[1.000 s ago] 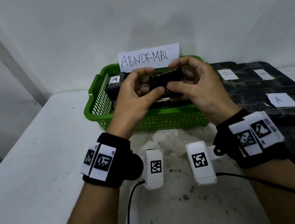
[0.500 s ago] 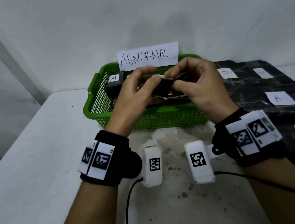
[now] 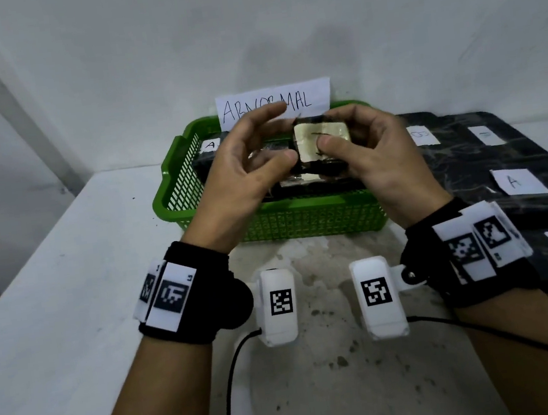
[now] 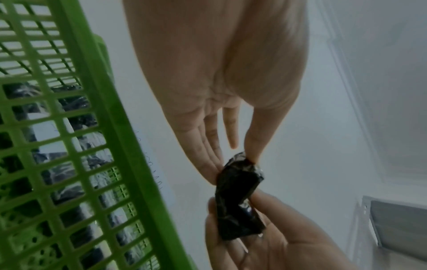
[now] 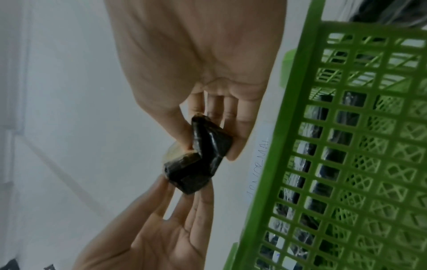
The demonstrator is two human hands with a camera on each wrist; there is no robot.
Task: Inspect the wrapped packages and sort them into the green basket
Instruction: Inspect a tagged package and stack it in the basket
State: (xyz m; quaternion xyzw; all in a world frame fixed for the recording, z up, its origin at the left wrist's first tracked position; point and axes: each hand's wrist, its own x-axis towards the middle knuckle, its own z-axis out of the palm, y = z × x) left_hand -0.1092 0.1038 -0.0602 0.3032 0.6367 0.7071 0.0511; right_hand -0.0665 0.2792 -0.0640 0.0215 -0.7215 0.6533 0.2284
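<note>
Here I have the small black-wrapped package (image 3: 322,146) held up just above the green basket (image 3: 315,219), its pale label side turned toward the head camera. My right hand (image 3: 374,160) pinches it, thumb on the label and fingers (image 5: 233,126) curled behind it. My left hand (image 3: 244,173) meets it from the other side, thumb tip touching the package's edge, with the fingers (image 4: 209,146) straight and loosely spread rather than wrapped round it. Inside the basket lie more dark wrapped packages (image 3: 311,182), one with a label reading A (image 3: 210,144). Behind the basket stands a paper sign (image 3: 307,99) lettered ABNORMAL. Right of the basket, on the white surface (image 3: 53,303), lie further black packages (image 3: 501,158) with white labels.
</note>
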